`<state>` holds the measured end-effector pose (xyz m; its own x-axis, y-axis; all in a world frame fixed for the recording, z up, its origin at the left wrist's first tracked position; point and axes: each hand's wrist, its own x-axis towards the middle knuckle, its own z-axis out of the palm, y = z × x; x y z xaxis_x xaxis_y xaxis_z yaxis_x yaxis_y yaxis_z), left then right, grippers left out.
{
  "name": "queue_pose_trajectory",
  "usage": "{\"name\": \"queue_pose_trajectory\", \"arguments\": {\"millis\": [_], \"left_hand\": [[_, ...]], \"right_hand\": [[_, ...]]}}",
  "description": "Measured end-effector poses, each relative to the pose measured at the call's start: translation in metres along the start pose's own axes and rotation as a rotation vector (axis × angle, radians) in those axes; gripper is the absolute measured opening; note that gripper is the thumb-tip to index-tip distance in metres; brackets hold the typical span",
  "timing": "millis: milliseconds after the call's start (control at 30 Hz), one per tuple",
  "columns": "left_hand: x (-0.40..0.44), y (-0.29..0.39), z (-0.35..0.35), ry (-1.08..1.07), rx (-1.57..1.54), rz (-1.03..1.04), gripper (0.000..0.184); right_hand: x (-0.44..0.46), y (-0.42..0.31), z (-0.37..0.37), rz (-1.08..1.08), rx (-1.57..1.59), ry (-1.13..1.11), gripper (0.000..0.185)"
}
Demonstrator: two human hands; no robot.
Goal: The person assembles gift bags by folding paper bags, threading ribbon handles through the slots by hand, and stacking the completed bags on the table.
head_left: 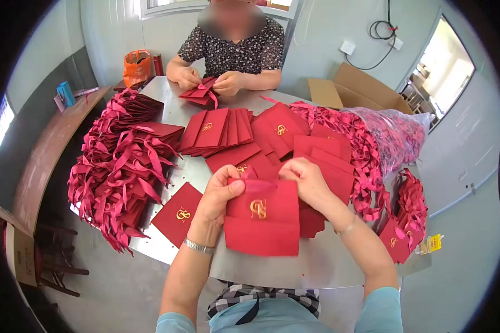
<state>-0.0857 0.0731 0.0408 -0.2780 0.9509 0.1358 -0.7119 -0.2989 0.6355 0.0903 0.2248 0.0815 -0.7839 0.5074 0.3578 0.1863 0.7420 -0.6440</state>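
Note:
Near the table's front edge, my left hand (223,194) grips the top left of a red card bag (261,225) with a gold emblem, its thumb on the pink ribbon (255,185). My right hand (305,178) is closed at the bag's top right, fingers pinched around the ribbon's other side; the fingertips are partly hidden. Behind the bag lie more red bags (208,130), in overlapping rows and loose stacks. A single red bag (179,213) lies flat to the left of my left wrist.
A large heap of ribboned bags (116,166) covers the table's left side. Pink ribbons (366,161) and a clear plastic sack (400,136) lie at the right. Across the metal table (272,266), a person (236,61) holds another red bag. A cardboard box (366,89) stands behind.

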Motion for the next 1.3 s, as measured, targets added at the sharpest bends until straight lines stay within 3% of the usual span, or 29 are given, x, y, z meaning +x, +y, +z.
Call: {"name": "queue_pose_trajectory", "arguments": {"millis": [33, 100, 133, 200, 233, 300, 367, 400, 467, 500, 567, 600, 633, 700, 867, 1133, 1233, 1300], "left_hand": [[0.005, -0.001, -0.004, 0.028, -0.010, -0.016, 0.022], [0.010, -0.003, -0.019, 0.081, 0.035, -0.006, 0.019], [0.013, -0.003, -0.028, 0.099, 0.066, 0.012, 0.019], [0.015, -0.001, -0.033, 0.139, 0.034, 0.059, 0.017], [0.014, 0.000, -0.029, 0.193, 0.019, 0.126, 0.016], [0.011, 0.000, -0.020, 0.268, 0.028, 0.220, 0.015], [0.010, -0.001, -0.013, 0.292, 0.079, 0.258, 0.015], [0.009, -0.003, -0.011, 0.320, 0.132, 0.299, 0.016], [0.008, -0.009, -0.014, 0.307, 0.343, 0.306, 0.017], [0.009, -0.011, -0.007, 0.214, 0.297, 0.373, 0.017], [0.013, 0.000, 0.001, 0.301, 0.316, 0.528, 0.016], [0.009, 0.019, 0.013, 0.288, -0.050, 0.436, 0.017], [0.016, 0.022, -0.008, 0.160, -0.221, 0.326, 0.018], [0.032, 0.024, -0.045, -0.047, -0.611, 0.075, 0.019], [0.035, 0.013, -0.054, 0.207, -0.400, 0.074, 0.010], [0.021, 0.012, -0.034, 0.185, -0.252, 0.156, 0.007], [0.016, 0.012, -0.022, 0.300, -0.066, 0.183, 0.010], [0.001, 0.020, 0.003, 0.278, 0.497, 0.166, 0.010]], "right_hand": [[0.004, 0.000, 0.004, 0.080, 0.041, 0.065, 0.014], [0.008, 0.002, 0.010, -0.010, -0.082, 0.193, 0.019], [0.011, -0.001, 0.005, -0.225, -0.436, 0.303, 0.028], [0.013, -0.011, -0.004, -0.032, -0.267, 0.383, 0.032], [0.019, -0.010, -0.005, 0.102, 0.291, 0.386, 0.028], [0.008, -0.035, -0.021, 0.415, 0.577, 0.108, 0.037], [-0.003, -0.044, -0.019, 0.563, 0.795, -0.128, 0.043], [-0.008, -0.045, -0.012, 0.430, 0.604, -0.080, 0.042], [-0.009, -0.051, 0.000, 0.338, 0.752, -0.058, 0.036], [-0.010, -0.045, 0.002, 0.378, 0.727, 0.007, 0.028], [-0.014, -0.032, -0.004, 0.321, 0.668, 0.085, 0.023], [-0.017, -0.034, -0.015, 0.328, 0.604, 0.093, 0.022], [-0.016, -0.050, -0.016, 0.288, 0.894, 0.124, 0.023], [-0.017, -0.039, -0.013, 0.398, 0.969, 0.051, 0.024], [-0.013, -0.030, 0.001, 0.381, 1.008, 0.079, 0.023], [-0.029, -0.031, -0.006, 0.358, 0.981, 0.047, 0.022], [-0.044, -0.037, -0.014, 0.359, 0.892, 0.040, 0.022], [-0.052, -0.045, -0.025, 0.318, 0.770, 0.002, 0.021]]}}
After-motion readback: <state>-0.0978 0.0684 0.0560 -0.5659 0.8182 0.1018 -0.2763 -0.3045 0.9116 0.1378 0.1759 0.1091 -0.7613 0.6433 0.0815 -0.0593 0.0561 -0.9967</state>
